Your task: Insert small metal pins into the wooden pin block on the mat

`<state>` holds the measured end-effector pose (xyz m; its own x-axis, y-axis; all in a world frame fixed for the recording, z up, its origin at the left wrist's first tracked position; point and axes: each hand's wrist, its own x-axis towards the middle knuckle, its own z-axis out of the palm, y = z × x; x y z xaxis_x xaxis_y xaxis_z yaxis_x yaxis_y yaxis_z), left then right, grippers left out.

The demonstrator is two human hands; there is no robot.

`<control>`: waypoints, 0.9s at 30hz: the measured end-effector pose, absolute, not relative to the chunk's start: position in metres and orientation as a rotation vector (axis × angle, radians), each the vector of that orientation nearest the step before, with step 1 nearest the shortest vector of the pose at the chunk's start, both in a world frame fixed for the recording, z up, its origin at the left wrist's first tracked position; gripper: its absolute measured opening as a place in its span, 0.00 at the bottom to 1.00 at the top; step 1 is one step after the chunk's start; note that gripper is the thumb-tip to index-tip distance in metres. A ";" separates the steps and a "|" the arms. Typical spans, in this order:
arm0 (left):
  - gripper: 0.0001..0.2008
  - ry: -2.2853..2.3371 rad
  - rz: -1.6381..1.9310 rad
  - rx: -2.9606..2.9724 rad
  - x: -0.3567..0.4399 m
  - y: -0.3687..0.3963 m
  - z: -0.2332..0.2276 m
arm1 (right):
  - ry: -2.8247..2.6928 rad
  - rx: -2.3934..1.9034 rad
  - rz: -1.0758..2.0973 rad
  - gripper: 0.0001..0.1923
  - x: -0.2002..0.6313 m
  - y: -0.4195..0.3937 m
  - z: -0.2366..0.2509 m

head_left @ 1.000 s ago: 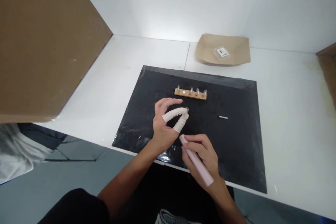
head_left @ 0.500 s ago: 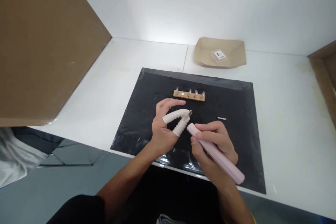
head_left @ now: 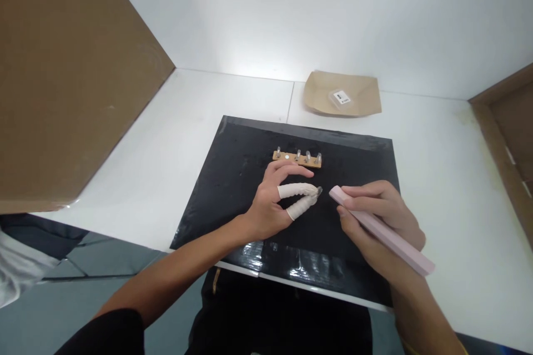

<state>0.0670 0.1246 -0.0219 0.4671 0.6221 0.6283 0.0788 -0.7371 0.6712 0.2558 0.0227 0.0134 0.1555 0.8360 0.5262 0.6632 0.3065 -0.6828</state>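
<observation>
The left hand [head_left: 275, 202], thumb and forefinger in white finger cots, pinches a tiny metal part [head_left: 319, 191] above the black mat [head_left: 233, 177], below the wooden peg strip [head_left: 297, 158]. The right hand [head_left: 381, 222] is closed around a pink pen-shaped tool [head_left: 381, 230], whose tip should approach steadily. The part's form is indistinct.

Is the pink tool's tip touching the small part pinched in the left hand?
Apart. The head view shows black mat between pink tool and small part.
</observation>
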 end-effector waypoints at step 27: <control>0.03 0.763 1.362 1.982 0.074 0.118 -0.015 | -1.520 -1.218 0.410 0.05 0.221 0.014 0.004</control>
<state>0.0740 0.1183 -0.0152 0.3051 0.7439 0.5946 0.1183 -0.6491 0.7515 0.2208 0.0140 0.0037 0.1198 0.8457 0.5201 0.4695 0.4133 -0.7802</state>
